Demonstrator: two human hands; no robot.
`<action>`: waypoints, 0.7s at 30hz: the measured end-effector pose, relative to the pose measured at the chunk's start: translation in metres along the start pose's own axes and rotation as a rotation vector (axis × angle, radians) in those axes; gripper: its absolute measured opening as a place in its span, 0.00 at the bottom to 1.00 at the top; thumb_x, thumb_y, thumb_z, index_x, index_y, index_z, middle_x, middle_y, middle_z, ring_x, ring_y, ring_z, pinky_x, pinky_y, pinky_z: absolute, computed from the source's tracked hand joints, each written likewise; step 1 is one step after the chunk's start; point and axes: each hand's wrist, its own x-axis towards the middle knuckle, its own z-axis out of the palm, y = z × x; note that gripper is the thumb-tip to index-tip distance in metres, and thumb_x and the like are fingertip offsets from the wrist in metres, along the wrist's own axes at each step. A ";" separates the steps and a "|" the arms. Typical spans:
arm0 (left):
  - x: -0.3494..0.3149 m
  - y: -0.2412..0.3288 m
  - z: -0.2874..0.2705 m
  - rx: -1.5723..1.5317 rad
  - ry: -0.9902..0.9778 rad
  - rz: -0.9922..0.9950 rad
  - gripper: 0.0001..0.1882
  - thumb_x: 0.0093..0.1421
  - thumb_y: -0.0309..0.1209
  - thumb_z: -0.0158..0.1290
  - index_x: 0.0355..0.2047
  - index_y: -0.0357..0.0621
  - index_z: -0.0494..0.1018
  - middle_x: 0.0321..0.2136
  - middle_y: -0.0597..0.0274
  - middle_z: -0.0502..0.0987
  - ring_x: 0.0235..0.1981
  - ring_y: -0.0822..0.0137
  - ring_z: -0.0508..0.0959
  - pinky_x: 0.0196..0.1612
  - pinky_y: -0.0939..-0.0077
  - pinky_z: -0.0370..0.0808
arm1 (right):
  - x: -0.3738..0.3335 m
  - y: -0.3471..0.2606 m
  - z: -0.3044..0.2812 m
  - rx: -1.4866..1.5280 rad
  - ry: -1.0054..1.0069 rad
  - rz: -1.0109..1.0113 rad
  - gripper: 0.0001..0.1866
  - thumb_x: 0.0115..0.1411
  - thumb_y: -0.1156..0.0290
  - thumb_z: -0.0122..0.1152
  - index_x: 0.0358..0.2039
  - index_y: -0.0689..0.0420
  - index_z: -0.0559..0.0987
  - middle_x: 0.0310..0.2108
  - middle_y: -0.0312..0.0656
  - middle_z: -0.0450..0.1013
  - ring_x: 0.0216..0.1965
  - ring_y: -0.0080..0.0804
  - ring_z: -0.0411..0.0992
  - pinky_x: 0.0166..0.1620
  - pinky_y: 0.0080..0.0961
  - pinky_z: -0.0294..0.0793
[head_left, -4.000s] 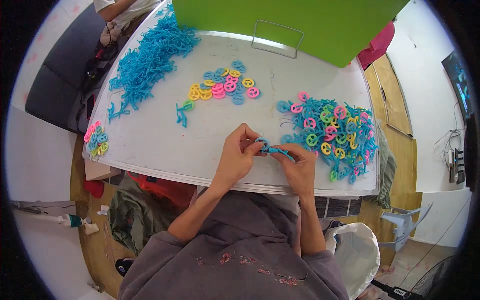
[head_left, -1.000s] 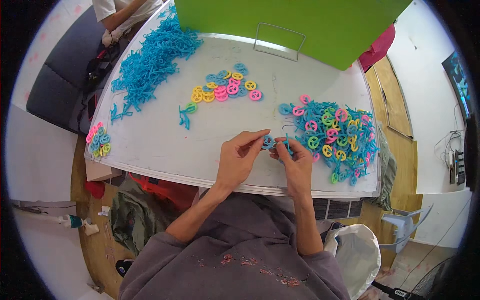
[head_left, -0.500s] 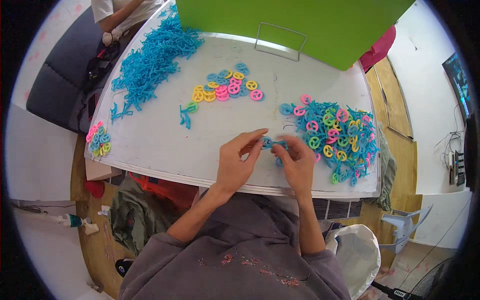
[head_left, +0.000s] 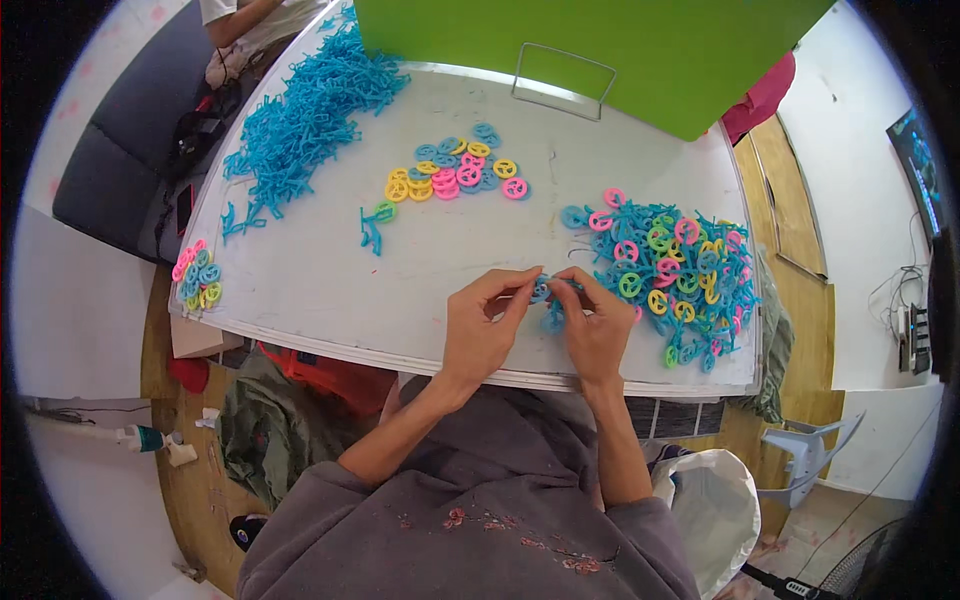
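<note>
Above the near part of the white table, my left hand (head_left: pixel 481 322) pinches a small blue plastic wheel (head_left: pixel 541 291) between thumb and fingertips. My right hand (head_left: pixel 597 328) is closed at the wheel's right side, its fingertips pressed against it; a blue stem-like piece held there is mostly hidden by the fingers. Just right of my hands spreads a pile of blue pieces joined with coloured wheels (head_left: pixel 660 270). Beyond my hands lie loose yellow, pink and blue wheels (head_left: pixel 443 178). A green wheel (head_left: pixel 386 211) rests beside a few blue pieces (head_left: pixel 370 237).
A big heap of blue branching pieces (head_left: pixel 310 110) covers the table's far left. Several wheels (head_left: pixel 197 275) sit at the left edge. A green panel (head_left: pixel 590 50) with a wire handle (head_left: pixel 562 82) stands at the back. Another person's arm (head_left: pixel 240 22) shows at upper left.
My hands have come closer together, the right fingertips moving left onto the blue wheel. The blue stem piece that showed between them is now mostly covered. The piles look unchanged.
</note>
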 end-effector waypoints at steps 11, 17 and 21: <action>0.006 0.006 -0.006 -0.051 0.067 -0.084 0.12 0.63 0.25 0.52 0.45 0.33 0.74 0.40 0.56 0.79 0.40 0.70 0.78 0.42 0.76 0.79 | 0.005 -0.001 -0.003 -0.145 -0.030 -0.155 0.07 0.53 0.72 0.66 0.33 0.55 0.80 0.21 0.42 0.74 0.19 0.29 0.72 0.24 0.24 0.67; 0.007 0.009 -0.005 -0.028 0.063 -0.105 0.11 0.63 0.25 0.52 0.44 0.33 0.75 0.38 0.56 0.79 0.39 0.70 0.78 0.41 0.76 0.80 | 0.000 -0.004 0.004 -0.264 -0.112 -0.175 0.07 0.54 0.77 0.65 0.34 0.60 0.79 0.24 0.42 0.78 0.23 0.25 0.76 0.27 0.19 0.70; 0.008 0.007 -0.005 -0.027 0.078 -0.105 0.11 0.63 0.24 0.51 0.44 0.33 0.76 0.37 0.56 0.80 0.37 0.70 0.79 0.40 0.76 0.80 | -0.002 -0.001 0.008 -0.206 -0.054 -0.168 0.07 0.54 0.76 0.65 0.34 0.60 0.79 0.24 0.42 0.78 0.22 0.26 0.75 0.26 0.20 0.69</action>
